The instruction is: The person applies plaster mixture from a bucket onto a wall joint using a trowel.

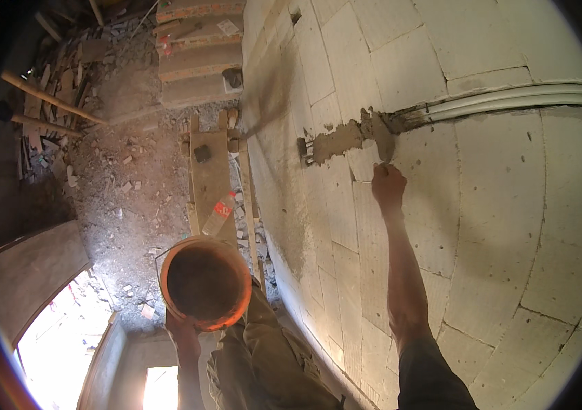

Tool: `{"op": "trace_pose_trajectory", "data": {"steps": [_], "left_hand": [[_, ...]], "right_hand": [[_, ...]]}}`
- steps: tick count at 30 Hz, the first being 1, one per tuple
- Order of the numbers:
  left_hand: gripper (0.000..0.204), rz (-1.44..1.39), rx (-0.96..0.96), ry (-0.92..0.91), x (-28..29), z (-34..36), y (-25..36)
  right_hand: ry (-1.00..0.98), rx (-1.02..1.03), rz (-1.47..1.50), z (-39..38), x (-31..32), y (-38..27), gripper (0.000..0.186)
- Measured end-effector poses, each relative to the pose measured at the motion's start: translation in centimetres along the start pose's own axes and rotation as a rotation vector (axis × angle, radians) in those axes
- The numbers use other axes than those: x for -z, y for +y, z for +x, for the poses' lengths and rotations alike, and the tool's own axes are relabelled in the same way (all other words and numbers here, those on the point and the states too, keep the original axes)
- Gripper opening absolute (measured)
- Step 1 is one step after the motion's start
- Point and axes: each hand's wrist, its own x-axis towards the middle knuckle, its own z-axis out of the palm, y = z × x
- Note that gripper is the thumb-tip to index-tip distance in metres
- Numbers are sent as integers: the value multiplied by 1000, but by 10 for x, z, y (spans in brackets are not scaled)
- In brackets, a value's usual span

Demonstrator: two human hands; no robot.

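Pale block wall (496,184) beside right hand (389,184): clenched round trowel (384,145), blade against mortar strip (335,142) just beyond fist. Probably covering white pipes (510,102), bare to right of fist; for next stroke, likely need flat blade, even pressure, bucket (237,311) held level. Left hand (182,331) at near side of bucket; finger closure hidden, can't tell. Past left hand: bottle (218,216), apparently on plank (212,181); near end of plank blocked from view by bucket.

Orange bucket (244,279), trowel (383,142) at mortar (335,141)
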Motion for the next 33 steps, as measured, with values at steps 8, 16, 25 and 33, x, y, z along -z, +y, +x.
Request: {"op": "trace_pose_trajectory", "data": {"steps": [8,16,25,33], "left_hand": [[73,-54,-23,134,-9,-10,-7],[68,-122,-2,126,6,-15,3],[68,-122,-80,147,2,-6,20],[67,-56,-76,35,9,12,21]], "right_hand": [[-7,-197,87,-13,78,-11,32],[201,-250,215,-67,79,-23,31],[-46,-218,354,6,-56,-12,34],[71,-96,238,5,-67,-1,34]]}}
